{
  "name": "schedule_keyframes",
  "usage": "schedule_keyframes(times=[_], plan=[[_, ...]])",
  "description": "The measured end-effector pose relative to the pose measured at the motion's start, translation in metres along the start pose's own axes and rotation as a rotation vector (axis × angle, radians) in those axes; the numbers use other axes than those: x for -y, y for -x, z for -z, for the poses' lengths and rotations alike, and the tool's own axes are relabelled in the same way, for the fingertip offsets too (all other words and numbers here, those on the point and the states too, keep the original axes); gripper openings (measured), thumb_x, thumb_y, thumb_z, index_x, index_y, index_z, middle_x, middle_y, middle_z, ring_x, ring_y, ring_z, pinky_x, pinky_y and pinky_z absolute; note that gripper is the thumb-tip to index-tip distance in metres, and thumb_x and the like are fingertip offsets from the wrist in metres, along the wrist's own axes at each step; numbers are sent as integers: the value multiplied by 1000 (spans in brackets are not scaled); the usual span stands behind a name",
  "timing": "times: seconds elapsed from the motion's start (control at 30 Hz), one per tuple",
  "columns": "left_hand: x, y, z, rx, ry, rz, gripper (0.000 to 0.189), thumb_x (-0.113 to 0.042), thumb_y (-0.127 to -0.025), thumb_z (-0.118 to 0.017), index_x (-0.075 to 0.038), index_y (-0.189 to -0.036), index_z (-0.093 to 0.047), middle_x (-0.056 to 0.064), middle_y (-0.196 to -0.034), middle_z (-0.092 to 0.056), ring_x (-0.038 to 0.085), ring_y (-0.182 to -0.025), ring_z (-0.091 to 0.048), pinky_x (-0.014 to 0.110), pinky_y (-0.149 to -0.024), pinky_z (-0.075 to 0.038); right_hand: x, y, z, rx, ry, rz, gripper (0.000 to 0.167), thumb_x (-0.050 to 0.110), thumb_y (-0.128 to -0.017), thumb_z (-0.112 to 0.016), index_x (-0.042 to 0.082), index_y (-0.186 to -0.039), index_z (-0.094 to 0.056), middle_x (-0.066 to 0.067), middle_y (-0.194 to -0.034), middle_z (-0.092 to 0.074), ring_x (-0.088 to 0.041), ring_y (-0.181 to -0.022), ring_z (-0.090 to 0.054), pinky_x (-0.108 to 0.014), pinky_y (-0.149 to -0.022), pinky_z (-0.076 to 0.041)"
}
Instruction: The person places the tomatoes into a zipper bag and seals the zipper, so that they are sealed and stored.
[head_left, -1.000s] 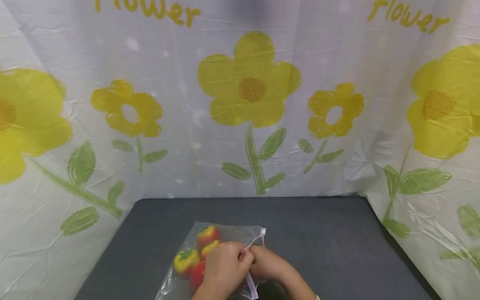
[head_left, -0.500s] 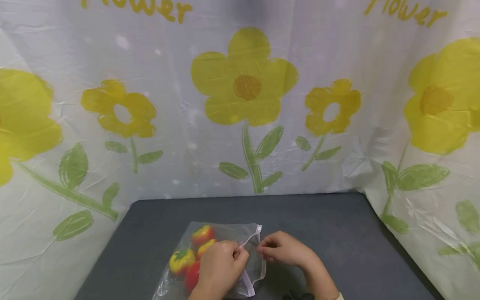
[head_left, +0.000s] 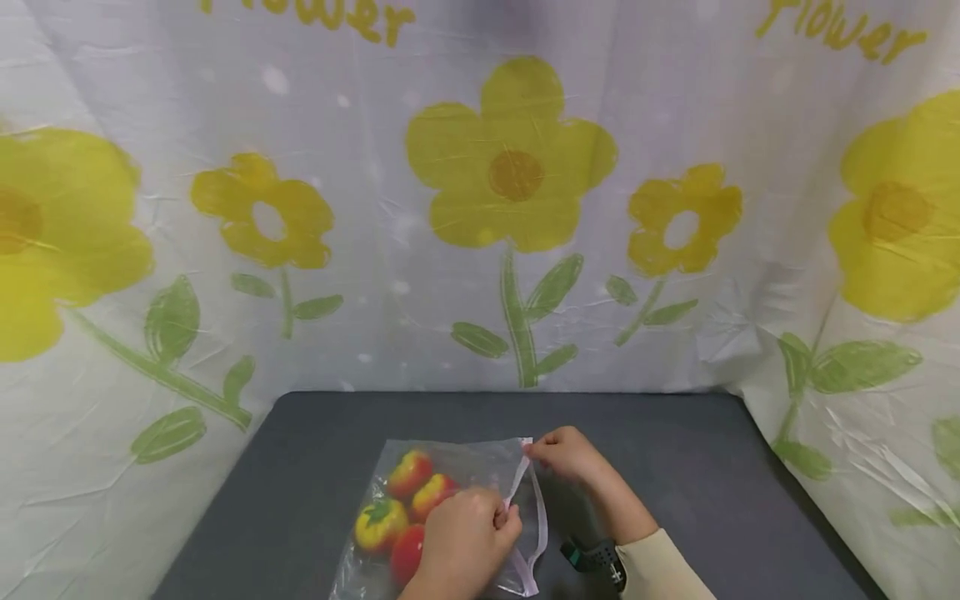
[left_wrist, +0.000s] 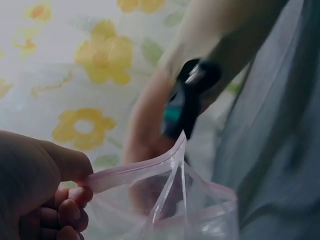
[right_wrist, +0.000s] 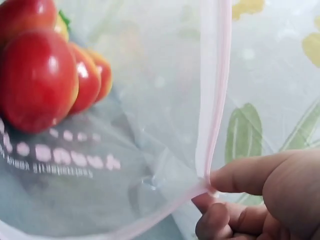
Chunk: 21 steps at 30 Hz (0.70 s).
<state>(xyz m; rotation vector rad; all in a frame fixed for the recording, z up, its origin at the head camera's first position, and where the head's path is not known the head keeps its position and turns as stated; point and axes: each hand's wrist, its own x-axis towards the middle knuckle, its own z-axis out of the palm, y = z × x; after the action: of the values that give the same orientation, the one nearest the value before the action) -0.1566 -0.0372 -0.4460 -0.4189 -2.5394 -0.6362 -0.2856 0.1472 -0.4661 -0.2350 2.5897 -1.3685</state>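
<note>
A clear zip bag [head_left: 471, 454] with a pale pink zip strip [head_left: 542, 517] lies on the dark table, its mouth facing right and parted. Inside, several red-and-yellow fruits [head_left: 380, 525] are bunched toward the left; one shows a green top. My left hand [head_left: 467, 537] pinches one lip of the mouth near its middle, thumb against curled fingers in the left wrist view [left_wrist: 45, 185]. At the far corner of the mouth, my right hand [head_left: 572, 454] pinches the strip's end between thumb and finger. Part of the fruit is hidden behind the left hand.
The dark table [head_left: 675, 467] spreads around the bag. A white curtain [head_left: 390, 317] printed with yellow flowers stands along its back and sides. A black strap device [head_left: 594, 560] sits on the right wrist.
The right hand left its place beside the left hand, moved right, then went up to the bag's far corner and now pinches it. The left hand keeps its grip; the mouth has spread wider.
</note>
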Motion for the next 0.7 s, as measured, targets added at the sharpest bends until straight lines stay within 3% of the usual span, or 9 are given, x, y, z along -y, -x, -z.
schedule_keyframes(times=[0.2, 0.33, 0.47, 0.57, 0.7], plan=[[-17, 5, -24, 233, 39, -39, 45, -31, -85, -75, -22, -54, -44, -13, -52, -32, 3, -44, -33, 24, -41, -26, 2, -9, 23, 22, 64, -8, 39, 23, -97, -68, 11, -61, -60, 6, -52, -31, -9, -47, -22, -28, -48, -24], [-26, 9, -44, 308, 40, -46, 37, -31, -82, -78, -19, -59, -52, -11, -54, -40, 5, -45, -42, 25, -42, -34, 1, -16, 36, 11, 104, -14, 34, 22, -97, -67, 4, -68, -67, 7, -52, -31, -9, -47, -21, -28, -48, -24], [-30, 17, -67, 263, -51, -97, 29, -31, -76, -82, -16, -63, -60, -8, -56, -47, 7, -45, -46, 26, -41, -38, -5, -21, 40, 14, 157, 2, 37, 21, -98, -67, 7, -63, -61, 7, -52, -29, -10, -48, -20, -29, -49, -23], [-32, 23, -84, 220, -119, -137, 26, -29, -70, -82, -18, -59, -60, -7, -55, -50, 7, -42, -44, 28, -37, -34, -12, -24, 38, 5, 200, 7, 42, 21, -98, -67, 13, -59, -55, 7, -52, -28, -10, -49, -20, -29, -51, -24], [-33, 30, -98, 266, -123, -133, 26, -27, -69, -80, -20, -54, -60, -8, -52, -50, 6, -39, -39, 29, -35, -30, -22, -27, 33, -16, 235, 3, 48, 22, -97, -67, 17, -54, -47, 7, -51, -27, -10, -48, -19, -29, -49, -22]])
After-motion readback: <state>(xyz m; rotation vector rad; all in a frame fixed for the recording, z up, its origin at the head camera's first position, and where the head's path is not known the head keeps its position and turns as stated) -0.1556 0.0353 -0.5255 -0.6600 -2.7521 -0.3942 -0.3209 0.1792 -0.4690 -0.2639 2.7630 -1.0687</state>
